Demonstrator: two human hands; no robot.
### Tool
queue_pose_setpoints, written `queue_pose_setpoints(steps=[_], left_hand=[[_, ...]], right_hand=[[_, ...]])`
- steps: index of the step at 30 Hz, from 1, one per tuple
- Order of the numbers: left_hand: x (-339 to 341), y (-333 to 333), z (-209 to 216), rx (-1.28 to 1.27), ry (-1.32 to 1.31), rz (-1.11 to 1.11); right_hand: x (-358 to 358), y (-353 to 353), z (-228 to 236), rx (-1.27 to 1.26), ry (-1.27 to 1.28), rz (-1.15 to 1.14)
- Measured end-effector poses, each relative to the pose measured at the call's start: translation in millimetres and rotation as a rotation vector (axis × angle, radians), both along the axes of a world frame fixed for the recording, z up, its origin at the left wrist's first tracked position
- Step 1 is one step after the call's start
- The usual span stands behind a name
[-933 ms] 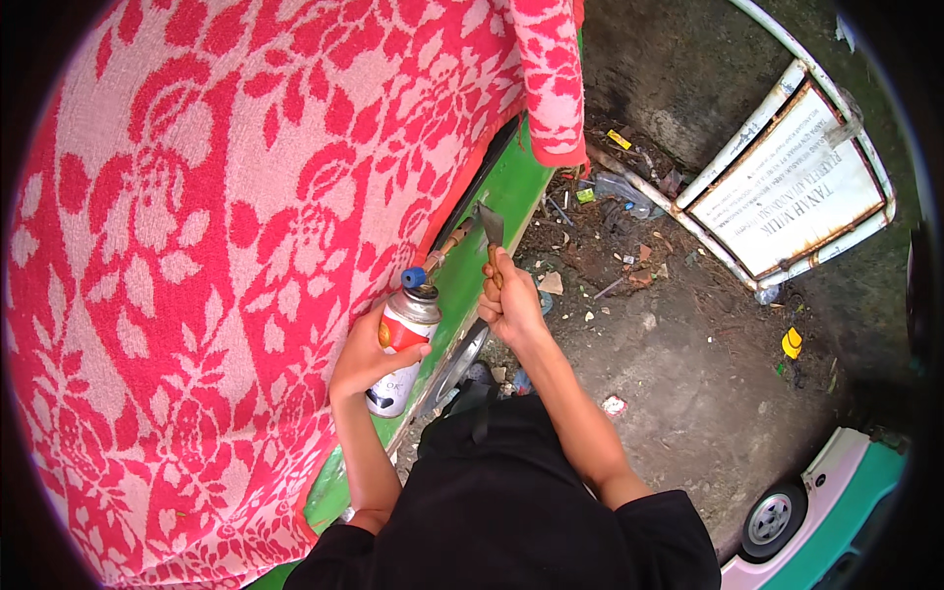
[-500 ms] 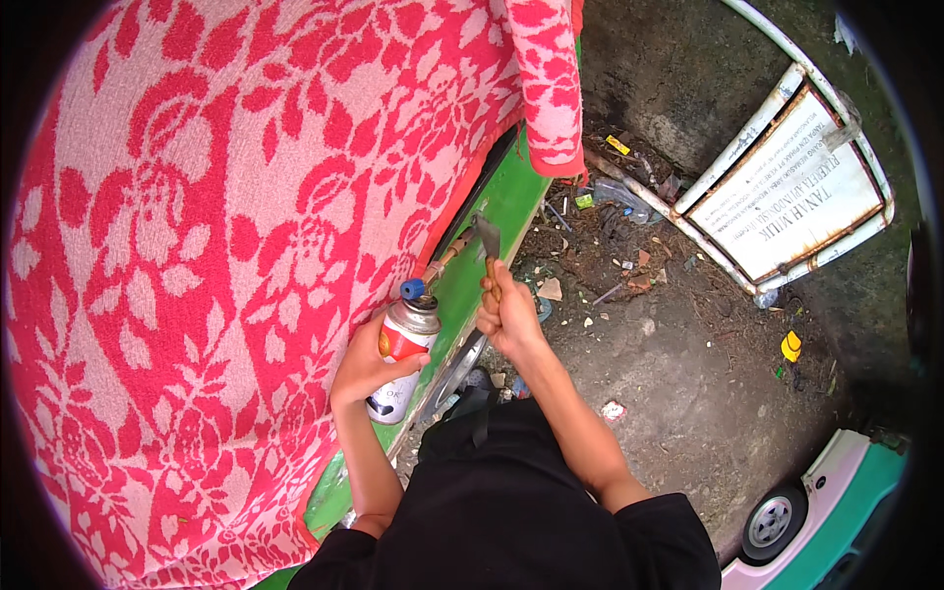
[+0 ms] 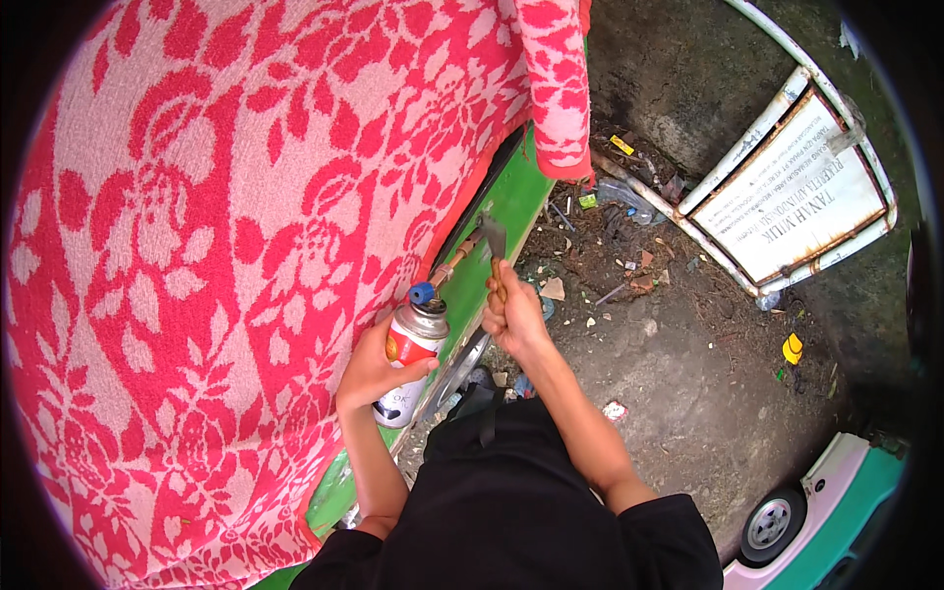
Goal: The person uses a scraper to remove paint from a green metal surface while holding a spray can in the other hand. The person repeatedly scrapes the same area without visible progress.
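My left hand [image 3: 376, 369] is wrapped around a gas canister [image 3: 411, 346], white with a red band. A blow torch head [image 3: 456, 271] with a blue knob is fitted on its top, its nozzle aimed at a green painted panel [image 3: 526, 197]. In my right hand [image 3: 516, 317] is a scraper, gripped by its wooden handle; the grey scraper blade [image 3: 494, 236] lies at the panel close to the nozzle's tip. No flame can be made out.
A red and pink floral cloth [image 3: 197, 295] covers the left side down to the panel. At right are littered ground [image 3: 639, 364], a rusty white framed sign [image 3: 787, 187], a yellow object [image 3: 792, 347] and a pink and teal vehicle [image 3: 836, 521] with one wheel showing.
The view has shifted a little, so the panel and both hands sit slightly further right in it. Canister and scraper stay in my hands, close together at the panel.
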State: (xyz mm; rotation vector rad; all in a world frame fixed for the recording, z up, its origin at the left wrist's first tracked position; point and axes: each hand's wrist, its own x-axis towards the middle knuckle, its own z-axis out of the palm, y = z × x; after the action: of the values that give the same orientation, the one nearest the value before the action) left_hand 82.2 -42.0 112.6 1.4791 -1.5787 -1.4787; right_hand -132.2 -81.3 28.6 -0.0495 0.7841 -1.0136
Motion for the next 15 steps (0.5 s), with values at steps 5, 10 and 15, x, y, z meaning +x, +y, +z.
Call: queue_pose_setpoints(steps=[5,10,15], left_hand=[[-6.7,-3.3,4.9,0.023,-0.001,0.010],[-4.5,-2.3,3.6,0.041,-0.022,0.015],[-5.7,-2.4,0.3,-0.022,-0.005,0.023]], right_hand=[[-3.3,1.4,-1.8,-0.002,-0.005,0.017],[-3.0,-11.4,-7.2,-0.033,0.033,-0.011],[-6.4,-4.9,-2.0,0.005,-0.014,0.006]])
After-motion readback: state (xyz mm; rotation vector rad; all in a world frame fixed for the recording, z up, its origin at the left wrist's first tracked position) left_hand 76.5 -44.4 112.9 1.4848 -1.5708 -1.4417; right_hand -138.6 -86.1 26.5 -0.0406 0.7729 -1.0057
